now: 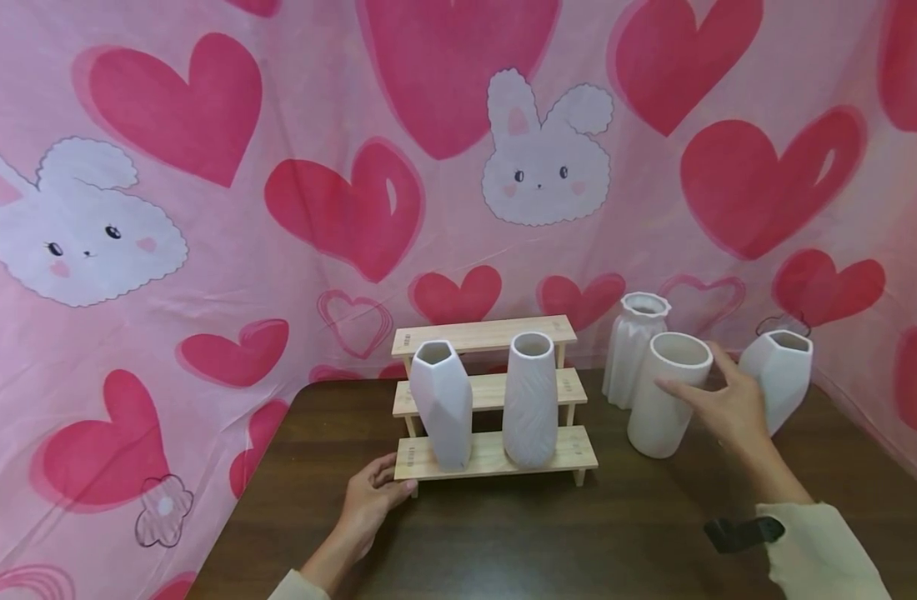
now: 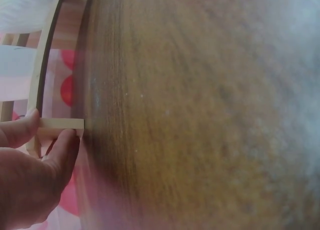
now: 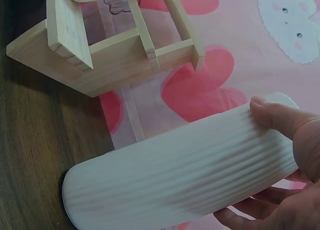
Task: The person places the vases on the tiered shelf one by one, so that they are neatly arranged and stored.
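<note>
My left hand [image 1: 372, 500] grips the left front end of a three-tier wooden display stand [image 1: 496, 454], its thumb at the lowest shelf and its fingers by the leg [image 2: 62, 123]. Two white vases stand on that lowest shelf: a faceted vase [image 1: 447, 408] at the left and a textured oval vase [image 1: 531, 408] at the right. To the right of the stand, my right hand [image 1: 736, 404] holds a white cylindrical vase [image 1: 657, 408] near its rim, thumb on one side and fingers on the other. Fine ribs run along this vase [image 3: 185, 175] in the right wrist view.
Behind the held vase stands a white fluted vase [image 1: 625, 358] with a wavy rim. Another faceted vase [image 1: 784, 375] is beyond my right hand, partly hidden by it. A pink heart-and-rabbit cloth [image 1: 443, 233] hangs behind the dark wooden table [image 1: 503, 542].
</note>
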The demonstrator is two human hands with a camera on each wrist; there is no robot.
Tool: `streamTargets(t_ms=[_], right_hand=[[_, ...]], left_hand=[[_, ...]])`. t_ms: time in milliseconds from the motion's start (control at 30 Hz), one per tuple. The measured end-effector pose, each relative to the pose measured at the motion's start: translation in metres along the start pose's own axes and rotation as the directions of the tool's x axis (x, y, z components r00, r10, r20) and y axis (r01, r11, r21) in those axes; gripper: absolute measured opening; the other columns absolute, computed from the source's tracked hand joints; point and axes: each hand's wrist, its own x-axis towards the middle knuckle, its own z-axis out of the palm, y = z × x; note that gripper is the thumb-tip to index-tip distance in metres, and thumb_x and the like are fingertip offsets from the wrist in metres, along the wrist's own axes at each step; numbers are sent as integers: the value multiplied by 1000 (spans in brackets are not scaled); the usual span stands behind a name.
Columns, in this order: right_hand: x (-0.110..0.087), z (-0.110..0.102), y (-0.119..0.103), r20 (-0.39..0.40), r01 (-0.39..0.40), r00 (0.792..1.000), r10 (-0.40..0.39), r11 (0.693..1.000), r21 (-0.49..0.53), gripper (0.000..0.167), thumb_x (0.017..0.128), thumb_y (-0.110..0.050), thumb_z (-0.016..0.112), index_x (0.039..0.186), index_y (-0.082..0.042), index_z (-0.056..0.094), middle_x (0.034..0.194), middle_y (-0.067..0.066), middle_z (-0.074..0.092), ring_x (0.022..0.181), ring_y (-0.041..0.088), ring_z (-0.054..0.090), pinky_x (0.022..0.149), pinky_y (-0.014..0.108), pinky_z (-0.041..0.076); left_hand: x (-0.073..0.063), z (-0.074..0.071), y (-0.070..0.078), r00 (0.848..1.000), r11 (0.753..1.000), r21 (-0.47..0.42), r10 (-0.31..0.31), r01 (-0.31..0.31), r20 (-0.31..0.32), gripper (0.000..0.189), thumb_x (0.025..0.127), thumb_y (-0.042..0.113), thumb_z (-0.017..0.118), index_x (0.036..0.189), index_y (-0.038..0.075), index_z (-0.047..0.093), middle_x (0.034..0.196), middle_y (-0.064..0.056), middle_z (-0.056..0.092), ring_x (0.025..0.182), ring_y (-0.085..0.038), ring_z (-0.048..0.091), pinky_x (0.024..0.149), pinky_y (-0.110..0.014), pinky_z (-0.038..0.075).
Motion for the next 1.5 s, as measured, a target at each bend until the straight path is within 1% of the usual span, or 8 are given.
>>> streamTargets(t_ms=[400,533,633,833,1033,1167,1367,1500], right_hand=[[-4,-4,-11,9,-108,994,108,994,16,81,79,-38,79,144,-8,44,130,30,51,112,41,43,93,64,39],[-3,-8,-23,-16,-92,996,92,996,6,79,76,-40,81,143,-12,48,127,26,55,107,35,45,84,47,44],[-1,-13,-33,-20,-74,997,74,997,-9,77,76,-43,81,141,-14,51,123,22,58,103,30,46,75,33,41],[2,-22,-51,2,-52,999,52,999,-3,75,77,-45,79,140,-14,52,119,22,59,102,30,47,72,32,42],[8,-35,-72,-3,-55,998,55,996,77,73,76,-44,80,140,-20,53,110,0,61,91,15,52,65,15,46],[9,-40,-86,0,-35,999,35,995,90,73,77,-45,79,140,-23,52,107,-4,58,90,15,52,61,17,50],[10,-40,-102,38,-32,999,28,992,126,75,76,-47,78,142,-28,48,115,2,57,94,18,51,59,25,54],[13,-39,-112,54,-29,998,22,992,124,76,75,-51,78,143,-32,47,123,7,56,100,20,51,61,26,54]], left_hand=[[0,1,-1,1000,1000,9,0,0,0,67,81,2,76,136,-13,41,118,-25,60,90,-18,63,76,-25,54],[0,1,0,1000,1000,12,2,-2,-3,66,81,2,76,136,-13,42,117,-24,61,89,-18,63,76,-25,54],[0,1,0,1000,1000,12,5,-5,-5,66,81,3,76,135,-13,42,116,-23,61,89,-18,63,75,-25,54],[-1,0,-1,1000,1000,19,11,-11,0,66,81,1,75,135,-13,41,117,-25,61,90,-18,63,76,-24,53],[0,0,-1,1000,1000,8,15,-15,8,65,82,1,75,136,-13,41,119,-26,60,90,-19,63,76,-24,53],[0,0,-2,1000,1000,4,16,-16,8,64,82,0,74,136,-13,41,120,-27,59,89,-18,64,76,-24,54],[0,1,-2,1000,1000,0,16,-16,6,64,81,-1,74,136,-13,42,119,-26,60,87,-18,64,75,-24,54],[0,1,-2,1000,1000,-4,14,-14,3,64,81,-2,74,135,-13,42,118,-26,60,86,-19,64,75,-24,54]])
